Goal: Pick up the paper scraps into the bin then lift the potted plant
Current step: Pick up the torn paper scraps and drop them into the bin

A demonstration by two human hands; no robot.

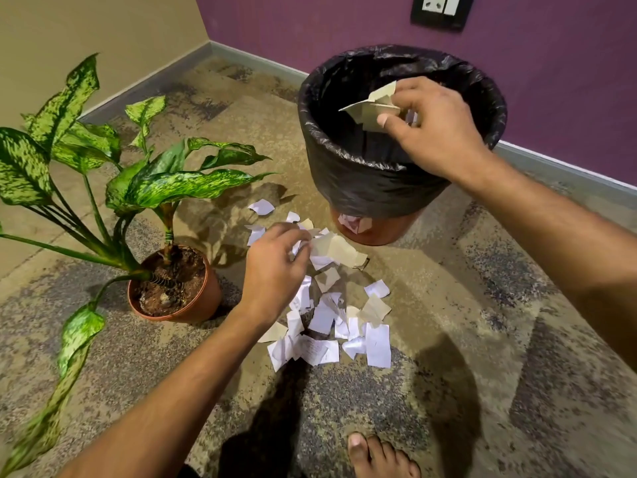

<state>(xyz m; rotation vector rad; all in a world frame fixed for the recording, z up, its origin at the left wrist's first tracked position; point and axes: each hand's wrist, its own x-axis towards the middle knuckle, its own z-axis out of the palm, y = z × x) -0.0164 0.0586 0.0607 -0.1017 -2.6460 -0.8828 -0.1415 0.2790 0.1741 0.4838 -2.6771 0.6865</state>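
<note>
Seen from above by a head-worn camera, two bare forearms reach out over a mottled beige and grey carpet.

The right hand (434,132) is held over the open mouth of the bin (362,181), fingers closed in a pinch on a few beige and white paper pieces (374,106), creased and torn at the edges. The bin is round and tapered, with a glossy, crinkled black plastic liner (482,84) folded over its rim; below the liner a band of reddish-brown wall shows.

The left hand (274,267) is down at the floor, below and left of the right hand, fingers curled onto crumpled white and beige scraps at the far end of a loose pile of paper scraps (331,305). The pile spreads from under its fingertips back toward its wrist and to its right: a few dozen flat, irregular pieces, too overlapped to count exactly, mostly white, some beige. Faint marks on a few are too small to read.

Just left of the left hand stands one potted plant (175,288): a round terracotta-coloured pot of dark soil, with long, speckled green leaves fanning out on thin stalks.

Near the right forearm, at the bottom edge, one bare foot (379,457) rests on the carpet. Beyond the right hand, a black switch plate (441,12) is on the purple wall.
</note>
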